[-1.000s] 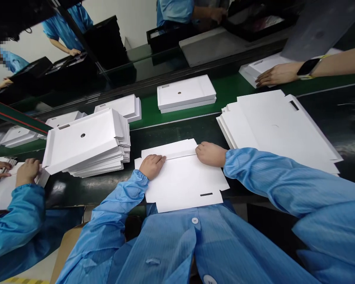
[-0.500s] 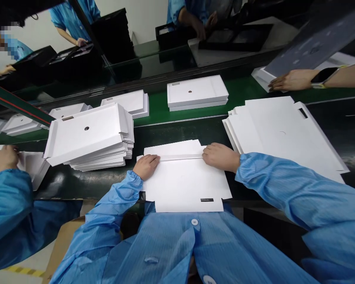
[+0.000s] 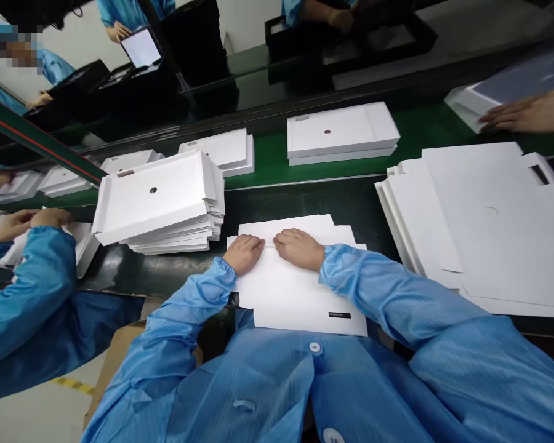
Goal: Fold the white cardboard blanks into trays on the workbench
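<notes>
A flat white cardboard box blank (image 3: 295,289) lies at the bench edge before me, a dark slot in its near flap. Its far edge shows a crease running sideways. My left hand (image 3: 245,254) grips this crease near the blank's left side, fingers bent. Close beside it, my right hand (image 3: 300,248) has its fingers closed on the same crease, near the middle. The fingertips of both hands are partly hidden. To the right lies a stack of flat white blanks (image 3: 480,227); to the left, a pile of folded white trays (image 3: 154,197), each showing a round hole on top.
A green conveyor (image 3: 270,172) runs behind the bench, carrying white boxes (image 3: 341,132). At far left a co-worker's hands (image 3: 32,224) handle white card. Another person's hand (image 3: 530,114) rests by a box at right. A slanted green bar (image 3: 41,141) crosses the left side.
My right hand has slid left along the crease, from the blank's right side to near my left hand. The view has shifted slightly. Across the line, a person now holds up a pale-screened panel.
</notes>
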A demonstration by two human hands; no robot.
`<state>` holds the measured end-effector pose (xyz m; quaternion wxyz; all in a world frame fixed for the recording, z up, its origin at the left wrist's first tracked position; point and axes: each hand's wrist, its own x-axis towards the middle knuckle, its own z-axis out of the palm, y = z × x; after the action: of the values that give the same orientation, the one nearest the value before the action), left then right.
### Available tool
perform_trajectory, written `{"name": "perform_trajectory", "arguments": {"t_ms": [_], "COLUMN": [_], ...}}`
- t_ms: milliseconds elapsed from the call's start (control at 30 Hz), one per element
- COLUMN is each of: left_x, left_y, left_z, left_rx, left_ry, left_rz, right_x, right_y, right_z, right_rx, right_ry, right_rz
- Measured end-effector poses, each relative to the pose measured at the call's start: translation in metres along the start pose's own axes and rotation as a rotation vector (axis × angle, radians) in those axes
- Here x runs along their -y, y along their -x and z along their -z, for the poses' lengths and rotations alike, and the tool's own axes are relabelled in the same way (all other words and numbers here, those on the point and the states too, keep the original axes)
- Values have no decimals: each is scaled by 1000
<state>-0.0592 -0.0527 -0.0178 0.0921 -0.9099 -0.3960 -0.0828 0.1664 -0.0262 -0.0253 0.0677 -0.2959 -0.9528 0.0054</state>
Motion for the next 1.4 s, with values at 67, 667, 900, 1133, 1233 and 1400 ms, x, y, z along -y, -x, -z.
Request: {"name": "perform_trajectory", "arguments": {"t_ms": [67, 667, 900, 1133, 1233, 1400], "left_x": [0, 8, 13, 14, 20, 30], "left_y": [-1, -5, -20, -26, -20, -8], "left_z": [-1, 12, 20, 22, 23, 24], "left_rx": [1, 6, -8, -34, -54, -78], "left_ry": [12, -42, -41, -99, -146, -189], "left_rz": [-6, -96, -38, -71, -82, -82], "right_x": [-1, -7, -14, -20, -36, -74], "right_y": [0, 2, 7, 16, 38, 90], "right_z": [0, 31, 47, 60, 60, 58], "right_rx": [8, 51, 23, 68, 96, 171], "right_ry": [-5, 43, 32, -1, -4, 5], "right_rz": [27, 94, 40, -36, -48, -114]}}
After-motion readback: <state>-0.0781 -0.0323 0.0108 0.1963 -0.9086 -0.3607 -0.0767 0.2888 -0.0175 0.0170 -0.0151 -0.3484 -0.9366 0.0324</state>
